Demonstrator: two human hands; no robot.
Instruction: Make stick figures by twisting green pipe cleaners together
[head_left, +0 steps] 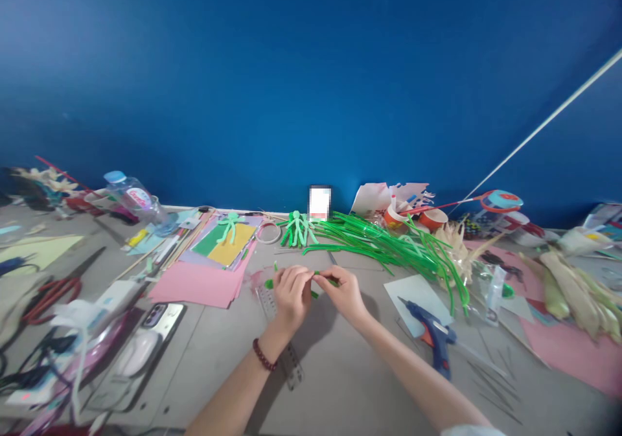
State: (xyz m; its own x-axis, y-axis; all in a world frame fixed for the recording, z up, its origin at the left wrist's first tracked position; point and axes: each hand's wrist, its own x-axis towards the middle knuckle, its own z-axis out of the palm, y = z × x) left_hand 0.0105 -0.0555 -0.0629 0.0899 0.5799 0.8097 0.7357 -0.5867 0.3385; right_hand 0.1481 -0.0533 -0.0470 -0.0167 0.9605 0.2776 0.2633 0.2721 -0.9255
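My left hand [291, 293] and my right hand [344, 291] are close together over the grey table [340, 371], both pinching one green pipe cleaner [318, 275] between the fingertips. Its ends stick out left of my left hand and between the two hands. A beaded bracelet sits on my left wrist. A metal ruler [286, 352] lies under my left forearm. Behind my hands lies a pile of green pipe cleaners [389, 241], with a finished green pipe-cleaner figure [297, 227] to its left.
A blue glue gun [432, 332] lies on white paper to the right. Pink paper [199, 284], coloured sheets, a phone [160, 319], red scissors [48, 293] and a plastic bottle [133, 199] fill the left. Cups, husks and pink paper crowd the right. A blue wall stands behind.
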